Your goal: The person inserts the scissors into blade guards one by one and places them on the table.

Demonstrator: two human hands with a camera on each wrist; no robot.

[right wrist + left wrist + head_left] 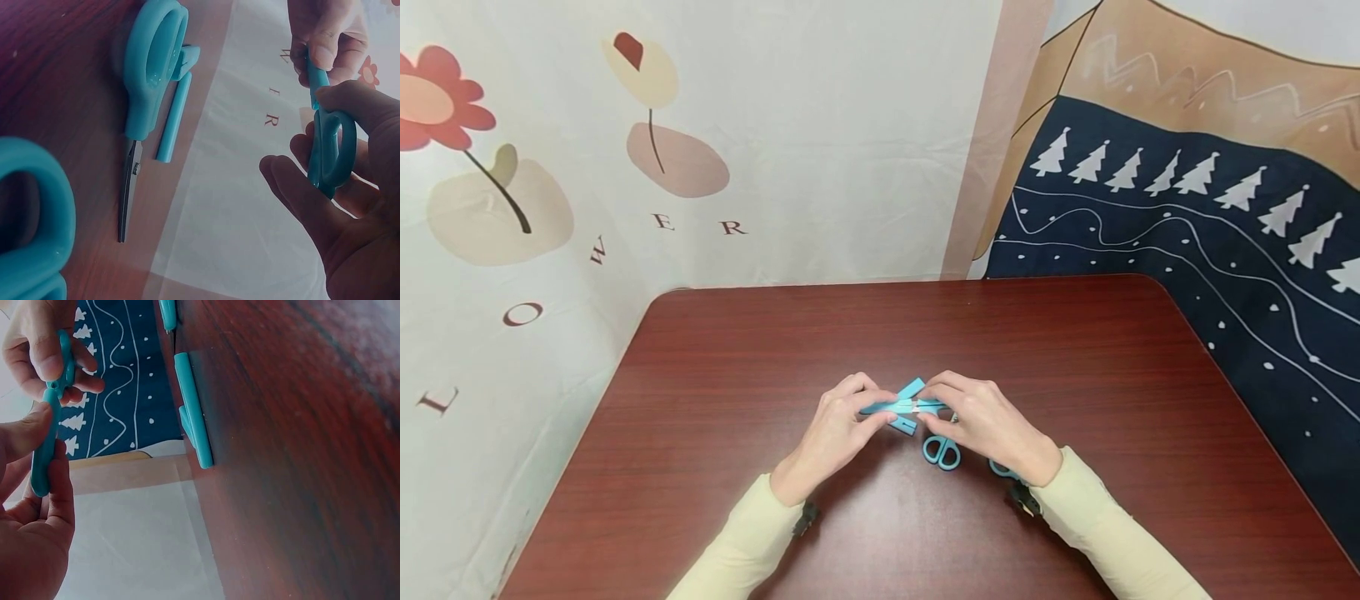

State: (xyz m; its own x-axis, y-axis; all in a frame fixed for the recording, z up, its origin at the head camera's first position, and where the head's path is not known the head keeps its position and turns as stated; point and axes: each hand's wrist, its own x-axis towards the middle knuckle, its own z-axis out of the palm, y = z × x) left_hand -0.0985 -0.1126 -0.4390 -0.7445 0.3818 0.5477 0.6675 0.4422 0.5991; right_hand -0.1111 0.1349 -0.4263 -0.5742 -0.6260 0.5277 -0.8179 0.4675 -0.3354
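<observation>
Both hands hold one pair of scissors (929, 407) above the middle of the table. Its teal blade cover (42, 459) is pinched between the thumb and fingers of my left hand (842, 417). My right hand (981, 421) grips the teal handle loops (342, 153) at the other end. The cover lies in line with the handles and hides most of the blades. Below the hands, a second pair of scissors (140, 94) lies with bare metal blades. Two more teal covers (912, 387) lie on the table beside it.
A third pair of scissors (1003, 469) lies partly hidden under the right wrist. The reddish-brown table (760, 350) meets a pale printed cloth (850, 150) at the back and a dark blue one with white trees (1150, 217) on the right.
</observation>
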